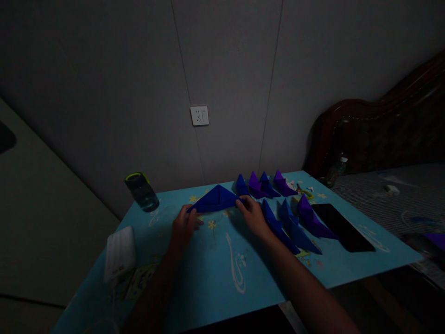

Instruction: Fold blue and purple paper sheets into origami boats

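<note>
A blue folded paper boat [216, 199] is stretched between my two hands above the middle of the table. My left hand [184, 225] pinches its left tip, and my right hand [253, 214] grips the right tip. Close to my right hand stand several finished paper boats in two rows. The front row has a dark blue boat [278, 227], a lighter blue boat [295, 227] and a purple boat [313, 218]. Behind them are more blue and purple ones, among them a purple boat [283, 183] at the right end.
On the light blue patterned table [257, 273] lie a black phone [344, 227] at right and a white power bank [120, 253] with a cable at left. A dark water bottle [142, 192] stands at the back left. A wall socket [199, 115] is above the table; a bed [389, 185] lies to the right.
</note>
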### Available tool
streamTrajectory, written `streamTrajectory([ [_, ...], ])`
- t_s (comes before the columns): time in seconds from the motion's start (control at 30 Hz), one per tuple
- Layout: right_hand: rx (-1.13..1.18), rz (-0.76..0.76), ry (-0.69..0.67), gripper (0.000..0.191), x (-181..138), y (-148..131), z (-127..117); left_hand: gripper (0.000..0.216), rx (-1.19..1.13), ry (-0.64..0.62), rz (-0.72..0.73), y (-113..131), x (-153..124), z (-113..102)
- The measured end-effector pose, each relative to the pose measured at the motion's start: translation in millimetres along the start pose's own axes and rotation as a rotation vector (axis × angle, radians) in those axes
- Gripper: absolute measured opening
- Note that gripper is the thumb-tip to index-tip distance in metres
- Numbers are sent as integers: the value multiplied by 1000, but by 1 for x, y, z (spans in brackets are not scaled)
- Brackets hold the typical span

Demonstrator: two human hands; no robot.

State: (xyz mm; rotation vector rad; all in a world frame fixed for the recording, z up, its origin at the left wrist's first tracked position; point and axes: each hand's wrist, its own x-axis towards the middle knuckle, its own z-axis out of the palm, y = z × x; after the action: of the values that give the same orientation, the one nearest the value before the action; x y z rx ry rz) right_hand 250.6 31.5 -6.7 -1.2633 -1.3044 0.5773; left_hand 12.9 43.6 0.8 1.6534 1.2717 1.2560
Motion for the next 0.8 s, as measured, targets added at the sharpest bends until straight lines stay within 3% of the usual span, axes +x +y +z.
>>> streamTrajectory([
  [0.13,20,-1,1,32,0,-6,-3,35,-74,1,-4,3,0,0],
  [0.4,79,-16,80,26,1,-12,-3,33,-133,156,-47,7,1,-3],
  [0.67,171,53,120,27,4,-3,-2,57,-224,175,-4,14,-2,-1],
  [0.8,222,91,145,42,2,-5,0,70,-293,196,-20,20,-3,0],
])
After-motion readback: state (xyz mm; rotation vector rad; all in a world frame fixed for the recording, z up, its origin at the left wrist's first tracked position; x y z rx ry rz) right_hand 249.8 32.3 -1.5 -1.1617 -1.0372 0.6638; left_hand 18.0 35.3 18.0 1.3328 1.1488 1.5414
